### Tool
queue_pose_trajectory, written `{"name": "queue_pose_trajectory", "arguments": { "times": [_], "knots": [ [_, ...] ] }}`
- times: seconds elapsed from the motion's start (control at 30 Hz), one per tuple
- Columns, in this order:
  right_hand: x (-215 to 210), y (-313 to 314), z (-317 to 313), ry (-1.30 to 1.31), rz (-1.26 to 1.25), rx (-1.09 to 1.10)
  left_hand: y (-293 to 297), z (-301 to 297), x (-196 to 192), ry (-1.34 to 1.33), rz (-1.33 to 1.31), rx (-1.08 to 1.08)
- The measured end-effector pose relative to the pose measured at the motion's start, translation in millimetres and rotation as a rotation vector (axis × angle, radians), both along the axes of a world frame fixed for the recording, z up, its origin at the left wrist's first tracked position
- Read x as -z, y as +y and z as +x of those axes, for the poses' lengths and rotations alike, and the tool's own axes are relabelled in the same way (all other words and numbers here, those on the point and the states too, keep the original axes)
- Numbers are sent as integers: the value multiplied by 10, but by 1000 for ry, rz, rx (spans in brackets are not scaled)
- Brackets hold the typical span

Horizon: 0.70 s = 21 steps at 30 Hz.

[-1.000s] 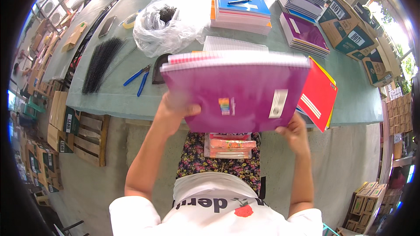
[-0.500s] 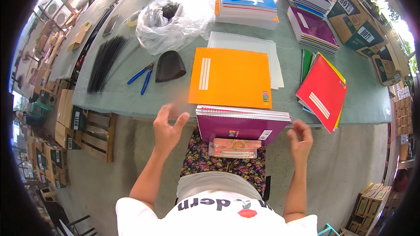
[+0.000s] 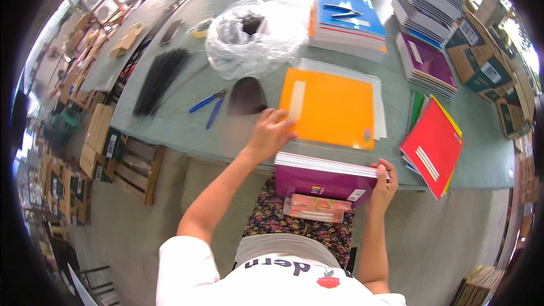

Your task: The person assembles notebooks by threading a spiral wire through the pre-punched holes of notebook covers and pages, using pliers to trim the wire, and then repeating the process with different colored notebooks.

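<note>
My left hand (image 3: pixel 270 135) is at the lower left corner of an orange notebook (image 3: pixel 334 107), its fingers on the edge and its thumb bent over the corner. That notebook lies flat on the table, over white wire-bound sheets (image 3: pixel 381 102). My right hand (image 3: pixel 384 184) grips the right end of a stack of purple-covered notebooks (image 3: pixel 328 178), which stands on edge between the table's front edge and my lap. A clear packet with orange-pink printing (image 3: pixel 317 208) rests against the purple cover, above my flowered trousers.
Blue-handled pliers (image 3: pixel 208 105), a dark rounded piece (image 3: pixel 247 96) and black wire combs (image 3: pixel 161 82) lie left. Behind is a clear plastic bag (image 3: pixel 255 39). Rightward are a red notebook (image 3: pixel 433 144), notebook stacks (image 3: pixel 351 28) with pliers on top, and cartons (image 3: pixel 476 51).
Both hands have closed in from the sides. The left has come to the orange notebook's corner, and the right has taken hold of the purple stack's right end. The view has shifted.
</note>
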State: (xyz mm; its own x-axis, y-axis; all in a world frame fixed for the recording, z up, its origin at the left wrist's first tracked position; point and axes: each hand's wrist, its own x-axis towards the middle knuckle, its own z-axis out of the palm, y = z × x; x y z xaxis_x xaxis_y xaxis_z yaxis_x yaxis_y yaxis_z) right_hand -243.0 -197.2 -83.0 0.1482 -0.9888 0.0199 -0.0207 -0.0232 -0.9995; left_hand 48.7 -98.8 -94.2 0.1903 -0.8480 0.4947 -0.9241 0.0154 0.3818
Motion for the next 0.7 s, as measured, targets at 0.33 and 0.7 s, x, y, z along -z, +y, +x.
{"name": "queue_pose_trajectory", "arguments": {
  "times": [0.33,0.7],
  "knots": [
    [22,182,-136,8,88,94,341,1482,-606,-37,-147,-506],
    [-871,418,685,588,-894,-497,1418,2677,153,-219,440,-1143]
  ]
}}
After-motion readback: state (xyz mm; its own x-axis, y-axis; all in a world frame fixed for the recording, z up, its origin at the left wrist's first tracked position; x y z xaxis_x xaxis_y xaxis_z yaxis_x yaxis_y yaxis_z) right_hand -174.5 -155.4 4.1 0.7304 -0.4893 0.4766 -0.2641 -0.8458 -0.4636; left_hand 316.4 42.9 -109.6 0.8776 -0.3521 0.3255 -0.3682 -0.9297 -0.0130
